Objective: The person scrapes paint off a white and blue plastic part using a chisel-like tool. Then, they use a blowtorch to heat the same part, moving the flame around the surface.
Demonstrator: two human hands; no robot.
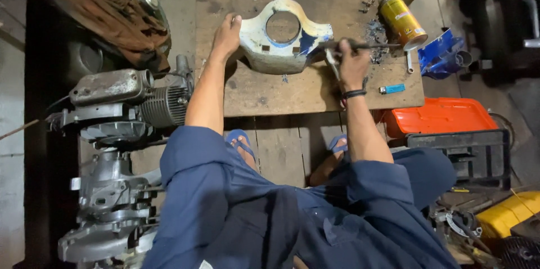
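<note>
A pale, cream-white shell part (275, 46) with a round hole and patches of blue paint lies on a low wooden board (292, 92). My left hand (226, 35) holds its left edge, fingers curled on the rim. My right hand (351, 63) grips a long dark metal tool (365, 46) whose tip meets the right side of the shell, where the blue paint shows. Dark scrapings lie on the board just right of that hand.
A yellow can (401, 21) lies on the board's far right corner, with a blue lighter (392, 89) nearer me. A grey engine (121, 106) stands at left. An orange case (441, 116) and a black crate (467, 153) sit at right, a blue part (441, 52) beyond.
</note>
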